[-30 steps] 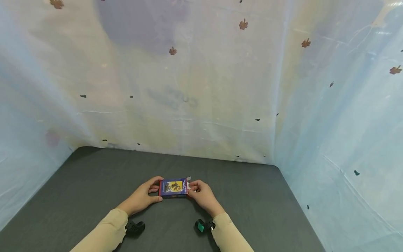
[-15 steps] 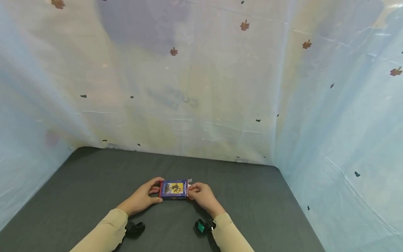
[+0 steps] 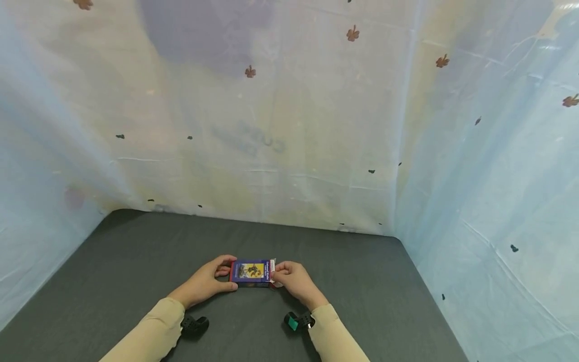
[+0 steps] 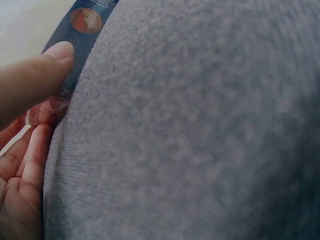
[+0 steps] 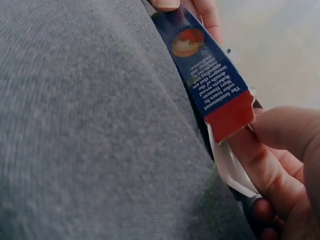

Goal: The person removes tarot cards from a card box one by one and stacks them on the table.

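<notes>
A small blue card box [image 3: 251,271] with a yellow picture lies flat on the grey surface, red at its left end. My left hand [image 3: 209,280] holds that end, thumb on the near side and fingers at the far corner. My right hand [image 3: 297,282] is at the right end, thumb and forefinger pinching the opened edge. In the right wrist view, a red side flap [image 5: 231,116] and a white end flap [image 5: 231,167] stand out from the box's mouth, the forefinger between them. The left wrist view shows the left thumb [image 4: 60,52] pressed on the box's printed side.
The dark grey tabletop [image 3: 362,291] reaches back to a pale hanging curtain [image 3: 294,125] with leaf prints, which also encloses both sides. Black wrist straps with camera mounts [image 3: 194,327] sit below each hand. Grey cloth fills much of both wrist views.
My right hand has shifted slightly right, and the pale end flap shows more at the box's right end. The box has slid a little right; the left hand still holds it.
</notes>
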A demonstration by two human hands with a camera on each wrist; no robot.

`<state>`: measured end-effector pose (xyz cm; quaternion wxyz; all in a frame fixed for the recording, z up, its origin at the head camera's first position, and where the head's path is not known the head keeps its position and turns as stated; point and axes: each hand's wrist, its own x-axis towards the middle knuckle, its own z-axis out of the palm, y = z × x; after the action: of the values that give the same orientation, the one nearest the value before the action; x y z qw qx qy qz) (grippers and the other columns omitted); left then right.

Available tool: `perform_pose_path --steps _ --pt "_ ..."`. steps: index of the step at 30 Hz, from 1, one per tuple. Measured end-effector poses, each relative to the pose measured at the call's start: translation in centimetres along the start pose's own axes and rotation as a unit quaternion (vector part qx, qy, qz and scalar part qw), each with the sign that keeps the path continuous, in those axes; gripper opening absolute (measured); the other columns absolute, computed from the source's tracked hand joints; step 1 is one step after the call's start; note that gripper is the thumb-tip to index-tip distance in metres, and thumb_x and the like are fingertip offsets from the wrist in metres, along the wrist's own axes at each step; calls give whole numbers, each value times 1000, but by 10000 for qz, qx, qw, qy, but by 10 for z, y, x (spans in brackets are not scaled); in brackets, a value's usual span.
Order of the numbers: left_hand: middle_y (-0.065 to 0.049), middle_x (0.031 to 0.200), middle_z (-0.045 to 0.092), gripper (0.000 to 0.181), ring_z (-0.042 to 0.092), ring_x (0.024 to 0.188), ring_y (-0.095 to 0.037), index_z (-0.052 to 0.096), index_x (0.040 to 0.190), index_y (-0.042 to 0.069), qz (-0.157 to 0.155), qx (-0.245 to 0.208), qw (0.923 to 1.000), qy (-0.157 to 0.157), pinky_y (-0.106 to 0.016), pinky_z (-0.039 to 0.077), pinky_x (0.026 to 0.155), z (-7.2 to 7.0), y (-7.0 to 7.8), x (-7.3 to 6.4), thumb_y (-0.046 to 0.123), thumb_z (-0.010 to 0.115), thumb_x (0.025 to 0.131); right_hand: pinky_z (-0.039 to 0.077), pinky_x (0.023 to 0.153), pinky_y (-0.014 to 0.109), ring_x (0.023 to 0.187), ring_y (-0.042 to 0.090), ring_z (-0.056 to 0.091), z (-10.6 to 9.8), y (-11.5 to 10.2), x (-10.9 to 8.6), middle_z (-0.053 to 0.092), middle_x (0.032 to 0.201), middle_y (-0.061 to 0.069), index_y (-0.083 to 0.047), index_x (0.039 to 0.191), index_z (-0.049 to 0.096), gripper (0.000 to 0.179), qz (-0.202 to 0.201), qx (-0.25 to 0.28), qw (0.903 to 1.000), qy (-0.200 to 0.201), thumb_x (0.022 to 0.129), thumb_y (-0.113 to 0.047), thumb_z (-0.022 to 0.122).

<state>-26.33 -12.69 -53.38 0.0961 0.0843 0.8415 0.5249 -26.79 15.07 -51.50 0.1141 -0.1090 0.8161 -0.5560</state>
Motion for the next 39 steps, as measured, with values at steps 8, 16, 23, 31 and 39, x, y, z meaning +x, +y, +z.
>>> perform_pose_path --steps 8,16,23,31,39 --pt "-3 133 51 81 52 119 -22 49 138 22 44 -230 9996 130 -45 42 99 1 -6 -2 35 87 68 47 67 29 82 14 64 0 7 4 72 89 2 -5 99 64 22 -38 87 9999 -80 94 -26 65" --pt "-3 132 51 80 53 119 -22 48 139 22 73 -276 9994 185 -45 43 99 2 -3 -2 35 86 70 40 61 27 78 14 57 -4 6 3 70 89 3 -4 102 61 25 3 141 9999 83 94 -28 64" --pt "-5 133 51 80 53 119 -23 47 140 21 91 -194 9995 234 -45 43 99 1 -3 -4 36 86 71 36 59 26 70 14 45 -6 8 2 60 81 4 -2 108 57 22 -66 365 9992 114 97 -20 60" --pt "-5 134 51 80 53 120 -23 45 142 19 122 -152 9996 219 -44 43 99 0 -2 -4 33 85 74 44 74 32 91 26 57 -9 -26 -12 66 101 16 4 128 46 34 35 535 9982 268 97 -8 53" --pt "-5 134 50 80 52 120 -22 45 142 21 87 -211 9995 214 -44 42 99 0 -4 -4 33 84 74 43 73 35 91 23 58 -9 -8 -2 64 101 15 -11 147 36 58 166 816 9955 448 91 -4 53"
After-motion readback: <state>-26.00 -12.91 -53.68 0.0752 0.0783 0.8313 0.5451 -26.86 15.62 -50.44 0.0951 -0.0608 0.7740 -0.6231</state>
